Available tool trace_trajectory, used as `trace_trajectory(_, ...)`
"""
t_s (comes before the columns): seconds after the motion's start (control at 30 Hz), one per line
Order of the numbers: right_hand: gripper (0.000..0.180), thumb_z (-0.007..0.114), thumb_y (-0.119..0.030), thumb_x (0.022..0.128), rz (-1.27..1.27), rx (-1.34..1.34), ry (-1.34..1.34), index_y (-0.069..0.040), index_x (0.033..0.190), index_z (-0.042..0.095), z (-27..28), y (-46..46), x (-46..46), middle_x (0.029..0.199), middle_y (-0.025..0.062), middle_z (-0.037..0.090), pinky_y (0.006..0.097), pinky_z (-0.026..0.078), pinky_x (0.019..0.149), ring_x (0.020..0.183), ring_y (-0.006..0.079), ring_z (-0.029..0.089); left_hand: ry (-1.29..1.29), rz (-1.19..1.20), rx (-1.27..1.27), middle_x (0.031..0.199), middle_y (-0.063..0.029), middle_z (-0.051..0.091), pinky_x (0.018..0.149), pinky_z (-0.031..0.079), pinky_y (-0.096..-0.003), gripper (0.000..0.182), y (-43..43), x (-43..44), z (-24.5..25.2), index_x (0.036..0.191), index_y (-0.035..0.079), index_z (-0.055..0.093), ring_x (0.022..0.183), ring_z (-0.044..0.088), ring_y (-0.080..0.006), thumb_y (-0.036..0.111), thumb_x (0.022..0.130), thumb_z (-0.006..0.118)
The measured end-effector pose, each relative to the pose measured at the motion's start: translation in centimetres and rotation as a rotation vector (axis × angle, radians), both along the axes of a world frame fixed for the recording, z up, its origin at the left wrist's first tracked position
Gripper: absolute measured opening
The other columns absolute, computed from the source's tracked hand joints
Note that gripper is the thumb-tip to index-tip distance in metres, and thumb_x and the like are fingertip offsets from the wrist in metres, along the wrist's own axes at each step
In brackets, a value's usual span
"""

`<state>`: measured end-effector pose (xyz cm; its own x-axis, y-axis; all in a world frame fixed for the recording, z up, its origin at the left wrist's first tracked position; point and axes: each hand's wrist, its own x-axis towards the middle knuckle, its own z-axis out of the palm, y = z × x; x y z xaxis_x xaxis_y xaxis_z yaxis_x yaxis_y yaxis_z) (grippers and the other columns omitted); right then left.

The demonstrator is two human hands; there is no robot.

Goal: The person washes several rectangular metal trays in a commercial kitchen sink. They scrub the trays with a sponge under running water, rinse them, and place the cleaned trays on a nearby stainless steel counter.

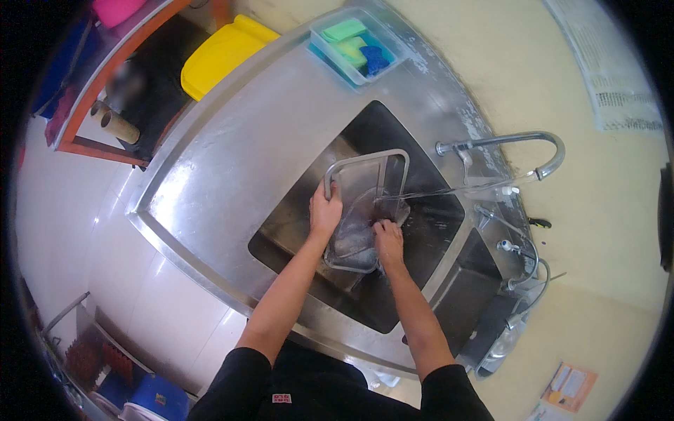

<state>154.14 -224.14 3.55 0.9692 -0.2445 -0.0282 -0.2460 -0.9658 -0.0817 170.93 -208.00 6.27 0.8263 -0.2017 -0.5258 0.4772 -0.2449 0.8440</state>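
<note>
A clear rectangular container (358,210) with a pale rim is held tilted over the large steel sink basin (295,231). My left hand (326,209) grips its left rim, thumb on the inner side. My right hand (388,237) is at the container's right side, fingers curled against it; whether they hold anything small cannot be told. From the curved chrome faucet (550,158) a stream of water runs down into the container, where it spreads and splashes.
A clear tub (358,79) with green and blue sponges or cloths stands on the steel counter (253,126) at the back. A second, smaller basin (466,279) with a hose sprayer lies right. A yellow plastic object (226,55) adjoins the counter's far left edge.
</note>
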Motion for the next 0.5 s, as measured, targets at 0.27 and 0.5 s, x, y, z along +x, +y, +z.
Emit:
trace_trajectory(0.27,0.027,0.058,-0.024,0.093,-0.714,0.593,-0.215,-0.004,0.111,0.057,3.4,-4.6,-3.8,0.107,0.0127,0.061,0.0363,0.046,0.088,0.097,0.0256,0.058,0.276,0.231,-0.168,0.112,-0.0195,0.064,0.090,0.048,-0.0408,0.054,-0.8,-0.6,-5.5,0.127,0.000,0.053,0.104,0.062,-0.0335,0.011,0.075,0.050)
trace_trajectory(0.5,0.039,0.064,-0.030,0.091,-0.959,1.271,-0.330,0.002,0.112,0.061,8.3,0.8,-7.2,0.098,0.0111,0.065,0.0321,0.048,0.076,0.086,0.0194,0.060,0.809,0.103,-0.350,0.099,-0.0139,0.063,0.072,0.053,-0.0430,0.044,-1.9,-5.3,-10.6,0.116,-0.003,0.057,0.086,0.063,-0.0271,0.011,0.075,0.056)
